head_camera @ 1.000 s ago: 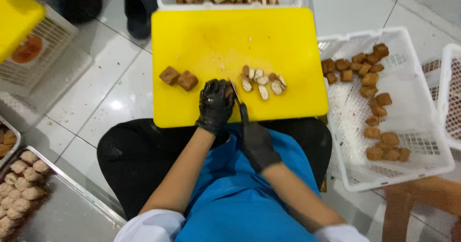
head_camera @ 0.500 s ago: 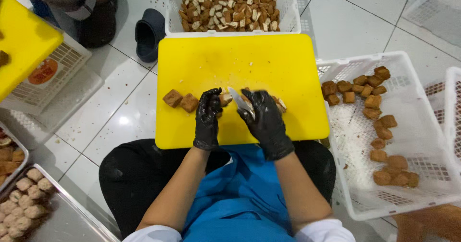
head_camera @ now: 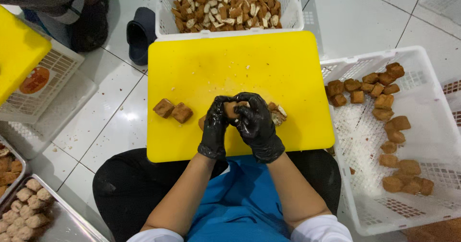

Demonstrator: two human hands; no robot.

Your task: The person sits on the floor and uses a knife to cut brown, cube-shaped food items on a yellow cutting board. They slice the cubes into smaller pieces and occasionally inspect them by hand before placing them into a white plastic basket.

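As seen from the head camera, your left hand and right hand, both in black gloves, meet over the yellow cutting board. Your fingers curl narrowly around a brown tofu piece, held between both hands just above the board. Cut pieces lie touching your right hand. Two whole brown blocks sit on the board to your left, apart from the hands. Beyond the board stands a white crate of cut pieces; at your right, a white crate holds whole blocks.
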